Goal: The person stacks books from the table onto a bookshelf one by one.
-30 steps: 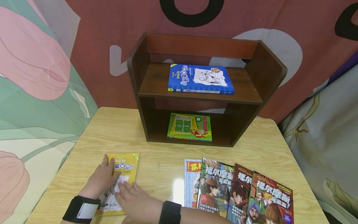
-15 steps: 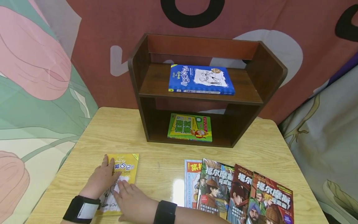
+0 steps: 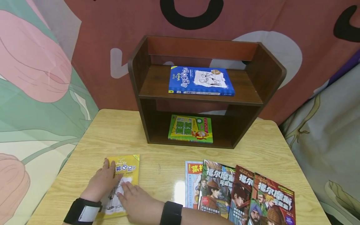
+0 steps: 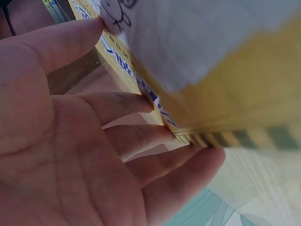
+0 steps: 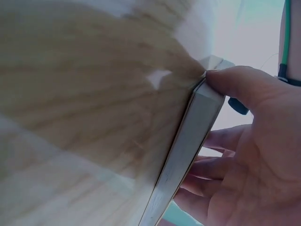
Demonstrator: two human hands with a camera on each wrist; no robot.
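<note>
A yellow Chinese-language "Diary of a Wimpy Kid" book lies flat on the wooden table at the front left. Across its left part rests my left hand, fingers extended; in the left wrist view the fingertips touch the yellow cover. My right hand lies on the book's lower right side, fingers on the cover. The right wrist view shows that hand's thumb against a corner of the book's page edge. Both hands cover parts of the front cover.
A dark brown two-tier shelf stands at the back. A blue book lies on its upper tier, a green book on the lower. Several overlapping comic-style books lie at the front right, partly behind the right forearm.
Both hands stay on the yellow book, with the right hand shifting only slightly. The head view has tilted a little; the shelf and other books stay in place.
</note>
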